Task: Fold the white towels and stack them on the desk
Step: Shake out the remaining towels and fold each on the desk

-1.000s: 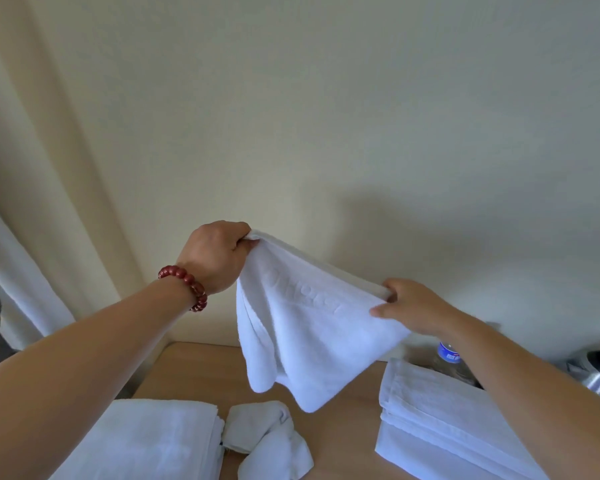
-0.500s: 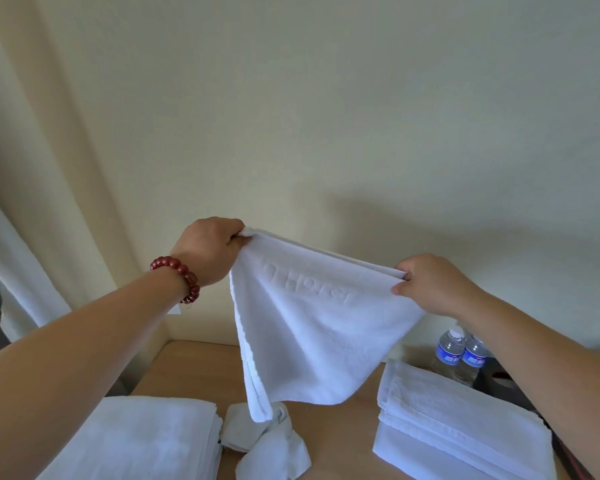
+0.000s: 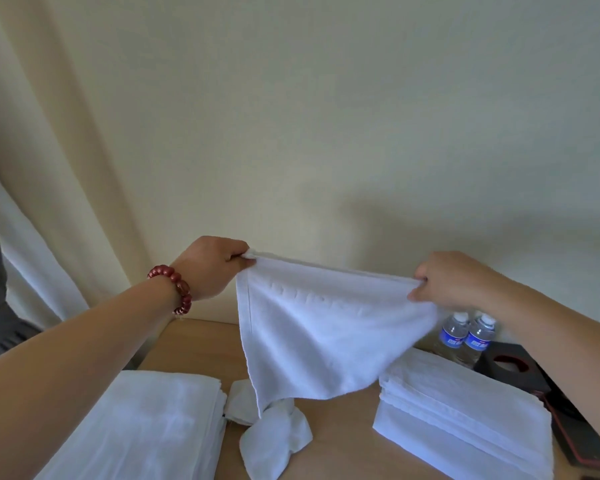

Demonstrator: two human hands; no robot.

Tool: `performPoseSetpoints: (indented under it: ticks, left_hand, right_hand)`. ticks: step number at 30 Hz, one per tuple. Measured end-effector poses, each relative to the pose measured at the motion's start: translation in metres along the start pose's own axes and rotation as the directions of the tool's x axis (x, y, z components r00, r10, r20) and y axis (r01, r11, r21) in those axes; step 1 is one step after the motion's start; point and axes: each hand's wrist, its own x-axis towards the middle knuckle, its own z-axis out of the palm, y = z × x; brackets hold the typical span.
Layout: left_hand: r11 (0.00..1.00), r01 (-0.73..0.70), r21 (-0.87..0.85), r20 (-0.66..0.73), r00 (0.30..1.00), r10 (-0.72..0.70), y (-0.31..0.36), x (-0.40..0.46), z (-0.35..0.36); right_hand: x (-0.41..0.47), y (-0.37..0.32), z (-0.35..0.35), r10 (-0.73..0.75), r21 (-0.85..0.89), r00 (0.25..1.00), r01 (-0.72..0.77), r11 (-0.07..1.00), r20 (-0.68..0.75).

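Observation:
A small white towel [image 3: 326,334] hangs in the air above the wooden desk [image 3: 340,448], its top edge stretched taut. My left hand [image 3: 215,265], with a red bead bracelet on the wrist, pinches its upper left corner. My right hand [image 3: 447,278] pinches the upper right corner. The towel's lower point droops toward a crumpled white towel [image 3: 274,431] lying on the desk. A stack of folded white towels [image 3: 465,417] sits at the right, and a folded white towel [image 3: 146,427] lies at the left.
Two water bottles [image 3: 466,336] with blue labels stand at the back right by the wall. A dark tissue box [image 3: 510,367] sits on a dark tray [image 3: 582,441] at the right edge. A cream curtain [image 3: 49,202] hangs at the left.
Both hands have pulled apart, stretching the towel's top edge flat and wider. The view has tilted slightly, revealing the bottles and tissue box.

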Motion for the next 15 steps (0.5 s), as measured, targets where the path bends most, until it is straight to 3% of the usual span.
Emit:
performPoseSetpoints:
  ticks: [3,7,11,15]
  left_hand:
    - [1.000,-0.004,0.024,0.204,0.979,-0.001,-0.008,-0.006,0.010]
    - [0.998,0.004,0.057,0.352,0.936,-0.024,-0.023,-0.001,0.026]
    - [0.999,0.022,0.031,0.291,0.956,-0.029,-0.036,0.013,0.033]
    - [0.970,-0.019,0.244,0.130,0.991,-0.013,-0.039,0.033,0.040]
  right_hand:
    - [-0.002,0.001,0.012,-0.034,0.044,0.950,0.021,0.999,0.311]
    - [0.004,0.003,0.023,-0.058,0.148,0.894,-0.009,0.989,0.444]
    - [0.024,0.002,0.030,-0.055,0.200,0.915,-0.029,0.979,0.401]
    - [0.055,-0.004,0.035,-0.052,0.127,0.963,0.019,0.992,0.263]
